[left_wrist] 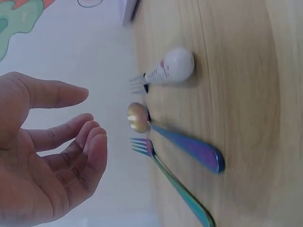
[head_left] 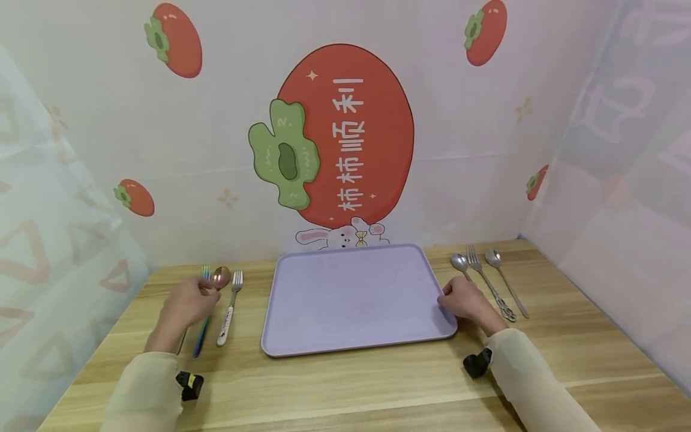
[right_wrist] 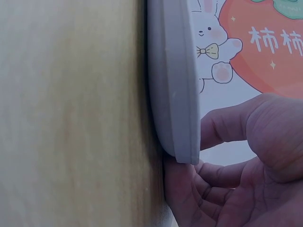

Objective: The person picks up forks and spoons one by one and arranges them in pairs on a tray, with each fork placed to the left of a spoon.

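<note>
My left hand [head_left: 190, 303] hovers over the cutlery on the left, its thumb and loosely bent fingers apart with nothing between them in the left wrist view. Beneath and beside it lie an iridescent spoon [left_wrist: 187, 145], an iridescent fork [left_wrist: 179, 183] and a fork with a white printed handle [head_left: 227, 321]. In the head view the hand partly covers the spoon and the iridescent fork. At the right edge of a flat lilac tray [head_left: 351, 300], my right hand [head_left: 468, 300] pinches the rim, thumb above and fingers curled beneath. The tray lies on the wooden table.
Right of the tray lie a spoon [head_left: 459, 261], a fork with an ornate handle [head_left: 488, 282] and a longer spoon [head_left: 507, 282]. Behind the wooden table [head_left: 345, 390] hangs a white cloth [head_left: 216, 120] printed with persimmons and a rabbit. Pale cloth also hangs at both sides.
</note>
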Demonstrator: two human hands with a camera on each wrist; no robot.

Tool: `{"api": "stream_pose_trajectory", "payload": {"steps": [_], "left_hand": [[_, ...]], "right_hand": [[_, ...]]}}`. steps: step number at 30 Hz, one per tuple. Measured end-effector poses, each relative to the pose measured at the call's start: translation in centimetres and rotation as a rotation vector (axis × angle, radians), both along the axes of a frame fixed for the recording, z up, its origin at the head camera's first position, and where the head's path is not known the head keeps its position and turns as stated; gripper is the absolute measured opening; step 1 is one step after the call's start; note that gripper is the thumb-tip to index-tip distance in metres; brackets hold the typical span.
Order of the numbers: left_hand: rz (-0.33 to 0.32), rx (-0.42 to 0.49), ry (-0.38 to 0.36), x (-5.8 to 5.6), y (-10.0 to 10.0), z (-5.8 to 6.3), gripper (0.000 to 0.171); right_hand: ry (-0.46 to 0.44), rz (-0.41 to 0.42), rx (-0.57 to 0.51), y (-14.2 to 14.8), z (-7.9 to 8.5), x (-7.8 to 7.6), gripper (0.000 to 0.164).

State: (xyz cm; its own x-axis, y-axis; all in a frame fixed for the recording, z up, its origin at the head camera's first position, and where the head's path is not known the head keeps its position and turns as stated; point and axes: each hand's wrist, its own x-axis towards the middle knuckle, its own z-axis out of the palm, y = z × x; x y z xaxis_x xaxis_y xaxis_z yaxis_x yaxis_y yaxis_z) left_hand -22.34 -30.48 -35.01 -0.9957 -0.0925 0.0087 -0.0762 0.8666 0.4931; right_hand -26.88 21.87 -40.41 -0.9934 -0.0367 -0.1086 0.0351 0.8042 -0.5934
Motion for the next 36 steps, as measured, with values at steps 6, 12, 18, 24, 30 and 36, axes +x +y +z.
{"api": "stream_pose_trajectory", "payload": {"steps": [6, 12, 18, 24, 30, 36], "left_hand": [[0.031, -0.007, -0.031, -0.4, -0.8, -0.1, 0.051], [0.054, -0.011, -0.053, -0.7, -1.8, -0.3, 0.048], [0.069, -0.03, -0.071, -1.1, -2.7, -0.7, 0.053], [0.078, -0.069, -0.088, -1.1, -3.6, -1.1, 0.055], [0.099, -0.078, -0.1, -1.0, -4.1, -1.3, 0.052], [0.112, -0.028, -0.125, -1.1, -4.4, -2.2, 0.025]], "right_hand": [[0.0, -0.003, -0.005, 0.0, 0.0, 0.1, 0.023], [-0.001, 0.003, -0.009, 0.0, 0.0, 0.1, 0.028], [-0.01, -0.006, -0.013, 0.1, -0.1, 0.0, 0.03], [-0.005, -0.003, -0.015, 0.0, -0.1, 0.0, 0.03], [-0.001, -0.006, -0.011, 0.0, 0.0, -0.1, 0.03], [-0.002, -0.01, -0.005, 0.0, 0.0, 0.0, 0.029]]}}
